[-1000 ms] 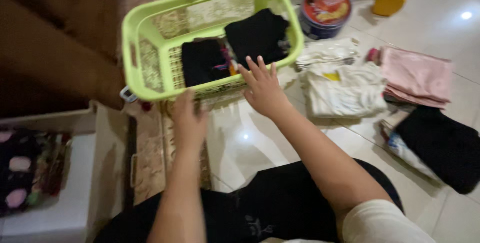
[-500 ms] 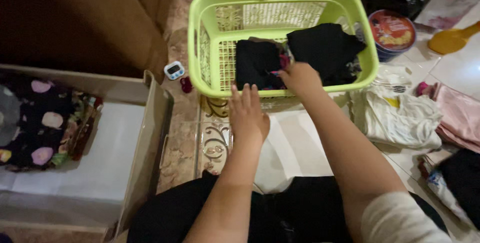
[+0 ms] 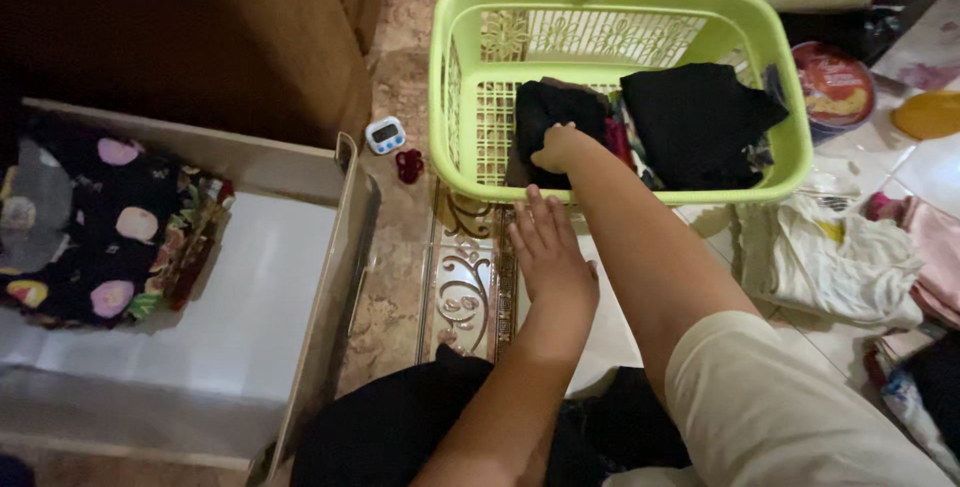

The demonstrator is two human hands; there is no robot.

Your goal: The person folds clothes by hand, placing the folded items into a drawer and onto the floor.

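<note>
A lime green laundry basket (image 3: 470, 182) stands on the floor in front of me. Two black garments lie inside it, one on the left (image 3: 552, 107) and one on the right (image 3: 700, 122), with a bit of coloured cloth between them. My right hand (image 3: 557, 147) reaches over the front rim and is closed on the left black garment. My left hand (image 3: 545, 252) rests with fingers apart on the floor, just below the basket's front wall, holding nothing.
An open drawer (image 3: 330, 277) at the left holds a dark spotted cloth (image 3: 90, 222). A small white timer (image 3: 385, 134) lies by the basket. Folded white (image 3: 835, 262) and pink (image 3: 935, 242) clothes lie at the right, a round tin (image 3: 835, 87) behind them.
My right hand has gone deeper into the basket and closed on the left black garment. The left hand stays by the basket's front. The view has shifted left, showing more of the drawer.
</note>
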